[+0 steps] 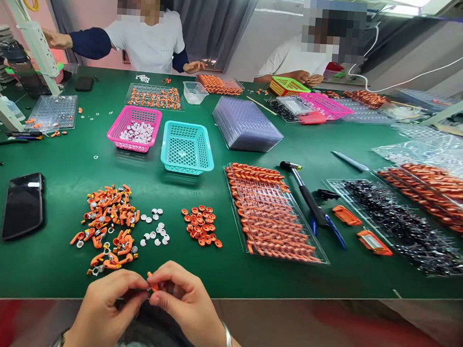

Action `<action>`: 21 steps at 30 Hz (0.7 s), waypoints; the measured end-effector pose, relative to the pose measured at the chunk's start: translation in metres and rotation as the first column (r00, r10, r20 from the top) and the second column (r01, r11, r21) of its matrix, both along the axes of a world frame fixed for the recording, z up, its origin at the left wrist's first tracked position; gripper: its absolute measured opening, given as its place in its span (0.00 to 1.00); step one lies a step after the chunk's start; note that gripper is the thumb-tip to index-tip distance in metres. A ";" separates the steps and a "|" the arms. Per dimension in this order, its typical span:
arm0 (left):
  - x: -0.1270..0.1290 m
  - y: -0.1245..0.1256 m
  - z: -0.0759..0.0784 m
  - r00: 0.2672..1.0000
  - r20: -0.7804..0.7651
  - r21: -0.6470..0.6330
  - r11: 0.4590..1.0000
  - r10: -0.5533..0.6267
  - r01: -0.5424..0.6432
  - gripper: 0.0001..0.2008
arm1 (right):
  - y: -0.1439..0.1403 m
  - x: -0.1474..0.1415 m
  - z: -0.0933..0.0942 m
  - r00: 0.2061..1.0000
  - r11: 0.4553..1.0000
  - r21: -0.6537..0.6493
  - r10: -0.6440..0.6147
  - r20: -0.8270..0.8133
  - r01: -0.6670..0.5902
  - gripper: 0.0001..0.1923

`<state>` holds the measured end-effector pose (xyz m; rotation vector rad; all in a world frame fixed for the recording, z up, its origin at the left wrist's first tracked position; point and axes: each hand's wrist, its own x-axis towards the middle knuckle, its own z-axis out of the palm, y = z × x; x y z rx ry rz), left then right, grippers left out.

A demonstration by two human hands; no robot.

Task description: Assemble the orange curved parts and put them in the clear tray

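Assembly step in hand: left hand (pixel 106 297) and right hand (pixel 185 297) pinch one small orange piece (pixel 151 282) between fingers at the bench's six o'clock edge. Probably next comes pressing; loose orange parts (pixel 107 223) lie at eleven o'clock.

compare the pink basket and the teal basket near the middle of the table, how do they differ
The pink basket holds a heap of small white and red parts; the teal basket looks empty, its mesh floor showing. The pink basket sits farther from the hands and more to the left; the teal basket sits nearer, beside the clear tray stack. Both are rectangular plastic mesh baskets, upright on the green table, close together but apart.
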<state>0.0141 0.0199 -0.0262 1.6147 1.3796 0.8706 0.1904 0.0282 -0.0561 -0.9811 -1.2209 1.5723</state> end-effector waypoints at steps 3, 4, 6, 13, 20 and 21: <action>0.005 -0.001 0.001 0.997 0.063 -0.106 0.994 0.043 -0.036 0.03 | -0.005 0.002 0.004 1.000 1.000 0.005 -0.024 0.012 0.024 0.15; 0.006 -0.001 0.001 0.993 0.099 -0.153 0.987 0.057 -0.041 0.02 | -0.006 0.003 0.005 0.998 0.999 0.035 -0.037 0.049 0.035 0.15; 0.008 -0.002 0.001 0.980 0.167 -0.227 0.972 0.108 -0.068 0.03 | -0.008 0.004 0.008 0.986 0.991 0.120 -0.072 0.152 0.054 0.13; 0.013 -0.003 0.003 0.956 0.232 -0.329 0.939 0.180 -0.097 0.06 | -0.009 0.004 0.013 0.906 0.954 0.297 -0.150 0.395 0.028 0.11; 0.013 -0.005 0.001 0.949 0.252 -0.324 0.940 0.191 -0.103 0.05 | -0.008 0.004 0.015 0.897 0.920 0.391 -0.203 0.394 0.036 0.04; 0.013 -0.005 -0.001 0.951 0.251 -0.320 0.943 0.179 -0.093 0.05 | -0.009 0.004 0.015 0.906 0.915 0.401 -0.207 0.369 0.045 0.04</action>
